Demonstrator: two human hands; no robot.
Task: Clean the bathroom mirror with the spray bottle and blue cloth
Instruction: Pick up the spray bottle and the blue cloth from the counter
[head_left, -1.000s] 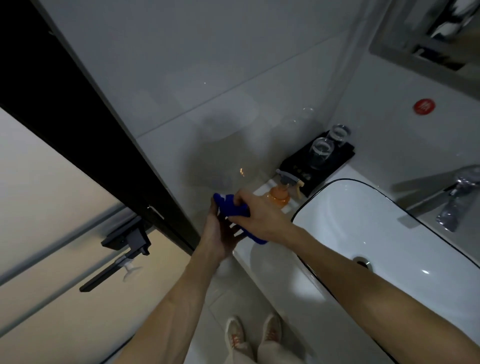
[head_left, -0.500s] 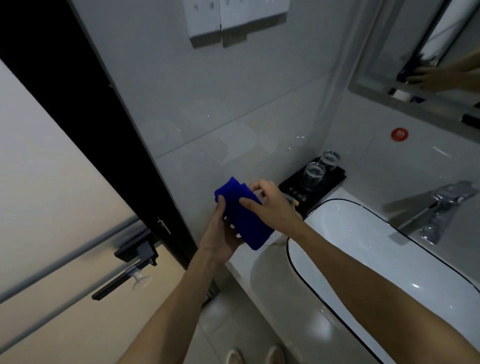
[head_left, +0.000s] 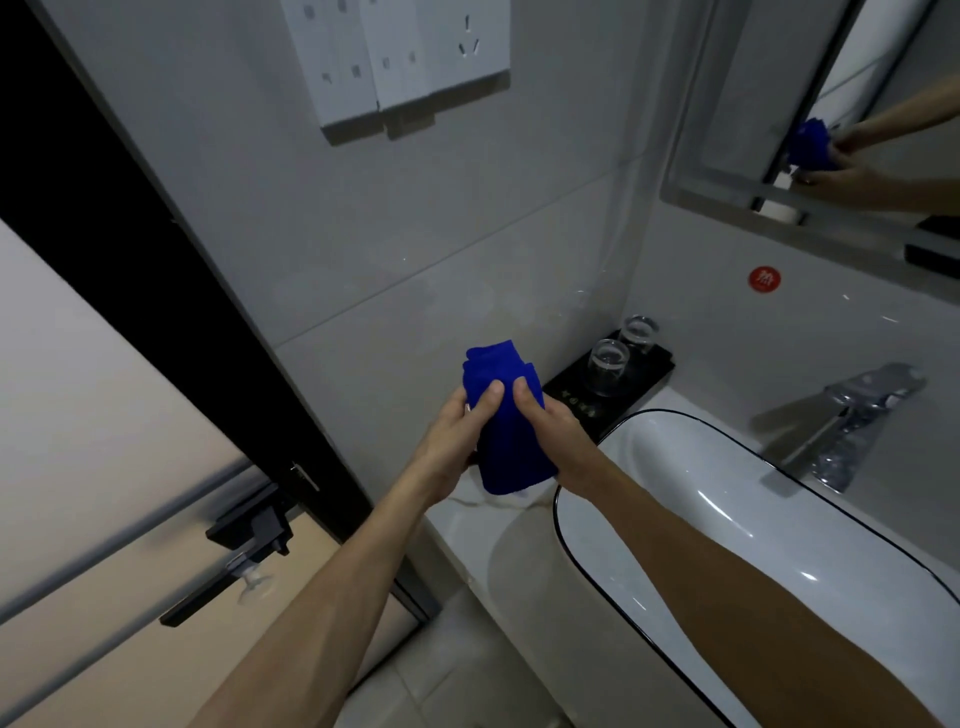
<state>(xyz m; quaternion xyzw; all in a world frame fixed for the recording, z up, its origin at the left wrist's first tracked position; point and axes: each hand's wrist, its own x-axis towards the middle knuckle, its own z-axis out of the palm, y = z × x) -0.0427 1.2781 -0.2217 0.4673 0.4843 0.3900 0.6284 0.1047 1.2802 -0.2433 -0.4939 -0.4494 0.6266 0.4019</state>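
Both my hands hold a folded blue cloth (head_left: 506, 415) upright in front of the tiled wall, above the counter's left end. My left hand (head_left: 452, 441) grips its left side, thumb on the front. My right hand (head_left: 550, 431) grips its right side, thumb beside the other. The bathroom mirror (head_left: 883, 104) hangs at the upper right and reflects the cloth and my hands. The spray bottle is hidden behind my hands and the cloth.
A white basin (head_left: 727, 519) with a black rim fills the lower right, a chrome tap (head_left: 857, 415) behind it. A black tray (head_left: 613, 395) with two glasses sits in the corner. Wall sockets (head_left: 405, 57) are above. A black door frame (head_left: 156, 291) and handle (head_left: 244, 545) stand left.
My hands have lifted the cloth off the counter and turned it upright between both thumbs. My view has tilted up, so the sockets and mirror show more and the orange-tinted bottle is out of sight.
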